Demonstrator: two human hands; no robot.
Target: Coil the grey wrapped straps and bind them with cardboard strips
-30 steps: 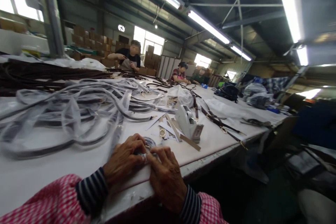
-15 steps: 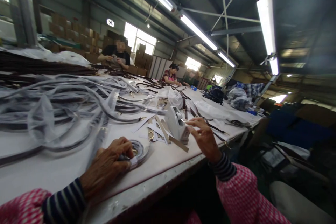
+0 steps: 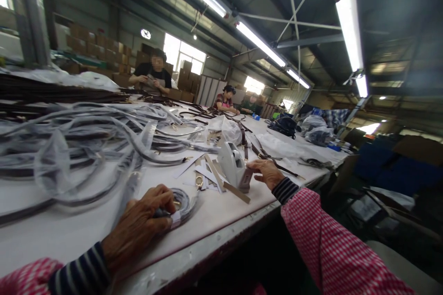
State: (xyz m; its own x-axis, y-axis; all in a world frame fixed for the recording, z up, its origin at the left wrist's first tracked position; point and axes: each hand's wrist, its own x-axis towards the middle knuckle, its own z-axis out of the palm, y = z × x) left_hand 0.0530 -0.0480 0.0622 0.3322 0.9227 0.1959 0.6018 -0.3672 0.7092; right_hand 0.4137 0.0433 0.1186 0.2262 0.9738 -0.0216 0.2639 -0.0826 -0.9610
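My left hand (image 3: 143, 219) is closed on a coiled strap (image 3: 185, 203) in clear plastic, pressing it to the table near its front edge. A white paper band (image 3: 176, 219) goes round the coil beside my fingertips, and a gold clasp (image 3: 199, 181) sticks out at its far end. My right hand (image 3: 267, 174) is at the front of a pale grey tape dispenser (image 3: 231, 164), its fingers bent together there. Whether tape is between those fingertips is too small to see.
Plastic-wrapped straps (image 3: 104, 122) pile up on the left of the white table (image 3: 79, 235). Card strips (image 3: 207, 173) lie beside the dispenser, with brown straps (image 3: 289, 170) beyond. Co-workers (image 3: 152, 73) sit across the table. The table's front edge (image 3: 214, 239) runs close below my hands.
My right hand has come down slightly at the dispenser's front, and its wrist and forearm are lower. My left hand stays on the coiled strap.
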